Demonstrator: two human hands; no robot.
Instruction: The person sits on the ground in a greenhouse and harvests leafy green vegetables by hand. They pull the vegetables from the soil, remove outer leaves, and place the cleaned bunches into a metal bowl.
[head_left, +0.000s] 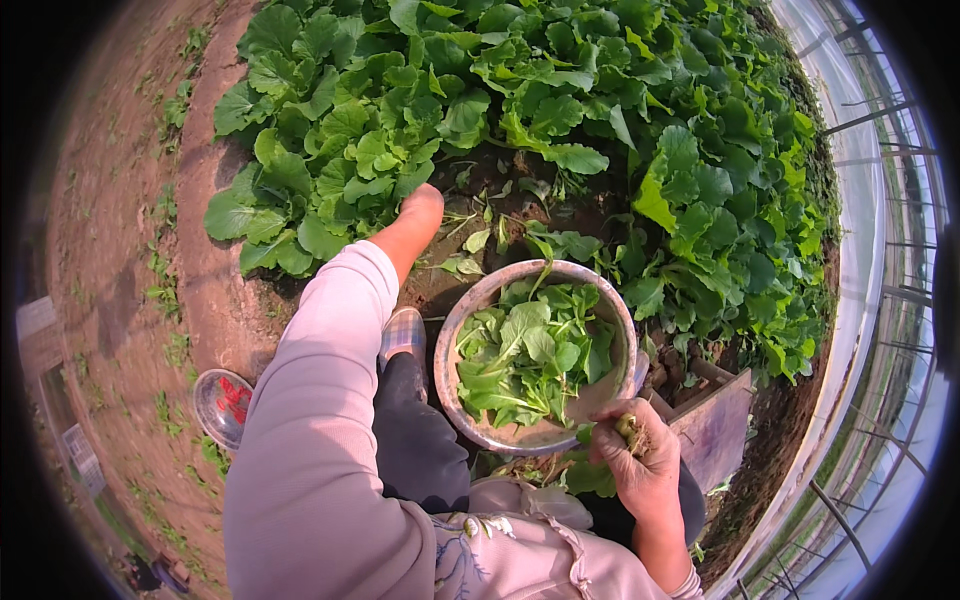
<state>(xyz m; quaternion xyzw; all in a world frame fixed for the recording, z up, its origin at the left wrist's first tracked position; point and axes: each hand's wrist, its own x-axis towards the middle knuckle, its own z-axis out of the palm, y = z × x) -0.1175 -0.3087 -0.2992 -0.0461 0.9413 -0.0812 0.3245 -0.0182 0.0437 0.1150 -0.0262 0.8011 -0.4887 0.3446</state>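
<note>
My left hand (424, 201) reaches into the near edge of the leafy green plants (352, 150); leaves cover its fingers, so what they touch is hidden. Near my right knee, my right hand (637, 450) is closed around the root ends of some pulled leafy greens (631, 433), whose leaves hang below the fist. Between my legs stands a round basin (531, 448) with a worn rim. Loose green leafy plants (525, 345) lie inside it, on a soil-stained bottom.
A wooden crate (712, 431) stands right of the basin. At the left, a small bowl (217, 431) holds red items on the dirt path (120, 300). Cut leaves (476, 240) litter the soil ahead. Plastic sheeting (855, 247) and metal poles run along the right side.
</note>
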